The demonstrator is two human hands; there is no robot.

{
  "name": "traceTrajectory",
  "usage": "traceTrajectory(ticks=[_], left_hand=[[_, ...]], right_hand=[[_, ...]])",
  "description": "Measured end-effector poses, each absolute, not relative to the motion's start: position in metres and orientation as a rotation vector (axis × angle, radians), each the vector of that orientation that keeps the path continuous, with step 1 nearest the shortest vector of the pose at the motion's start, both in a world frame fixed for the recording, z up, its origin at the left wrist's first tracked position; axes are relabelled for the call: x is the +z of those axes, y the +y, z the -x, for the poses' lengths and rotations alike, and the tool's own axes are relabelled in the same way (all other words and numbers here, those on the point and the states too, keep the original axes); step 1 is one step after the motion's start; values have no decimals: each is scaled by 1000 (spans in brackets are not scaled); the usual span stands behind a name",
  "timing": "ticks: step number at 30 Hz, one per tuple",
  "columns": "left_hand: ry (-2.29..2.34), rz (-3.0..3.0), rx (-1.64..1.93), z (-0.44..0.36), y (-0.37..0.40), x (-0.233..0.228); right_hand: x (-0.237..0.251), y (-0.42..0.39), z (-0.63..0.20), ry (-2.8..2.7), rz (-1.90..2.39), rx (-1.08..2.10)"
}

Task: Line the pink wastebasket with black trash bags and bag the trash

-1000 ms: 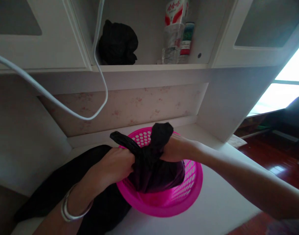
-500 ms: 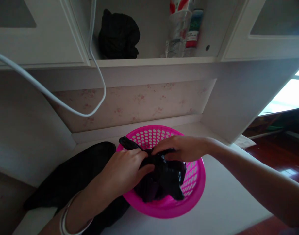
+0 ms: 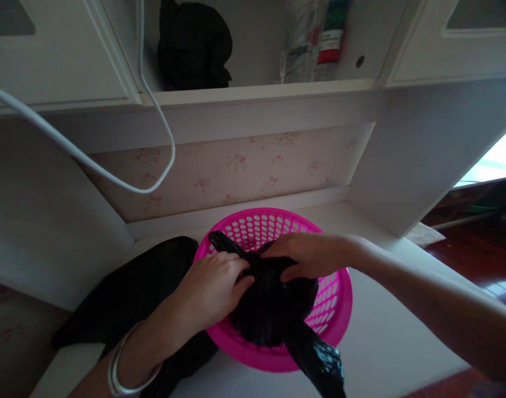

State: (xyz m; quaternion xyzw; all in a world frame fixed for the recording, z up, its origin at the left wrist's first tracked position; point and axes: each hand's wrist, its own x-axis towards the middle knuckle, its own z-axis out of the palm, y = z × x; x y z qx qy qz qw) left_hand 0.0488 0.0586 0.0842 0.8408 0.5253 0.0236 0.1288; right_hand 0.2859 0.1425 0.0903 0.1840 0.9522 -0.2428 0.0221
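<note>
A white cord (image 3: 81, 153) loops above and to the left of the left hand. Below it, a black heap (image 3: 140, 287) lies just left of the left hand, partly behind that forearm, which wears a bangle (image 3: 115, 367). Above the left hand, on the shelf (image 3: 253, 95), sits a dark bundle (image 3: 194, 47).

The left hand (image 3: 217, 284) is mostly closed, fingers curled and thumb near them, gripping the upper left of the bag (image 3: 263, 315); one twisted end pokes up past its knuckles. The bag is between and below both hands, inside the pink basket (image 3: 273, 362), its other end draped over the near rim.

The right hand (image 3: 308, 255) is half open, thumb apart from the fingers, tips on the bag; whether they pinch it, I cannot tell. Above it stand a clear bottle (image 3: 300, 52) and a red-and-green container (image 3: 332, 36).
</note>
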Motion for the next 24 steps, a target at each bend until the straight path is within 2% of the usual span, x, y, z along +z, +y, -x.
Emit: traceTrajectory(ticks=[12, 15, 19, 24], left_hand=[[1380, -2560, 247, -28, 84, 81], [1368, -2589, 272, -20, 84, 85], [1433, -2687, 531, 11, 87, 91], [1431, -2544, 650, 31, 81, 96]], right_hand=[[82, 124, -277, 3245, -755, -430], [79, 124, -283, 3259, -741, -457], [78, 128, -306, 3194, -930, -477], [84, 126, -320, 3143, -1079, -584]])
